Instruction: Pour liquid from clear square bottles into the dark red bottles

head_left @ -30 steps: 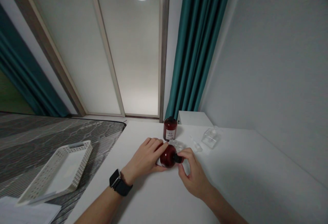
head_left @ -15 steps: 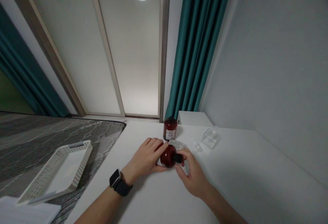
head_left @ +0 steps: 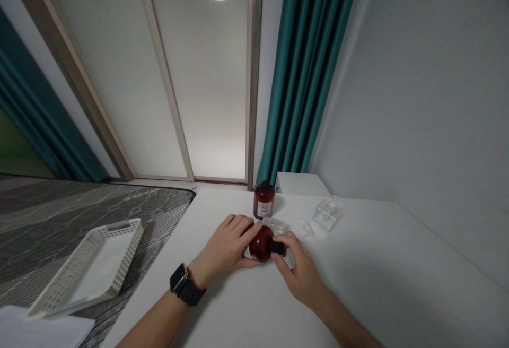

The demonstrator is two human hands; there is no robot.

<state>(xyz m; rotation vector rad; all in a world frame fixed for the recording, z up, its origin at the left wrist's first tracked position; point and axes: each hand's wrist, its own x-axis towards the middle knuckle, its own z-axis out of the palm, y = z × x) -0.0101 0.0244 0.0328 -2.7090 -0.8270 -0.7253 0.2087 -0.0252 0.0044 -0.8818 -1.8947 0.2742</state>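
My left hand (head_left: pixel 233 244) is wrapped round a reddish-brown bottle (head_left: pixel 261 244), which lies tilted with its neck to the right; its label is mostly covered by my fingers. At the neck sits a black cap (head_left: pixel 277 247), gripped between the thumb and fingers of my right hand (head_left: pixel 296 266). A second reddish-brown bottle (head_left: pixel 264 201) with a white label stands upright just behind. Between the two bottles and my right hand lies a clear plastic piece (head_left: pixel 275 225), partly hidden.
On the white table (head_left: pixel 246 316) a small clear item (head_left: pixel 306 227) and a clear square container (head_left: pixel 327 214) lie to the right. A white perforated basket (head_left: pixel 95 266) rests at the left, near white papers (head_left: pixel 43 327). A white cabinet (head_left: pixel 302 183) stands behind the table.
The fingers of my right hand have shifted slightly around the black cap, and more of the cap shows now. My left hand and the bottle have stayed in place.
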